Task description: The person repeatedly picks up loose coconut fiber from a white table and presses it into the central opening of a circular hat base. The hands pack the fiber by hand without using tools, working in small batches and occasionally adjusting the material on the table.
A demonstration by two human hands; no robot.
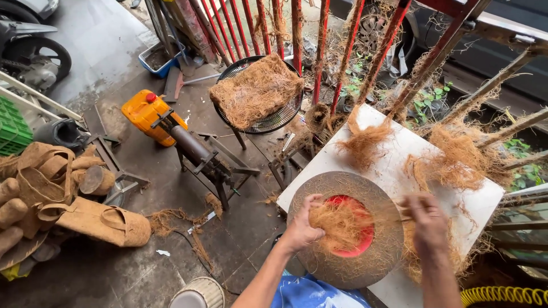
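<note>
Round fibre-covered mould (342,268), red centre showing through.

This is an open-air craft workshop for coconut-fibre goods. Loose brown fibre (456,151) litters the white tabletop (394,165), a fibre mat (255,90) dries on a wire rack at upper centre, finished fibre pots (103,222) pile at left, and a small machine (197,151) with an orange jerrycan (145,111) stands on the stained concrete floor (114,268).
</note>
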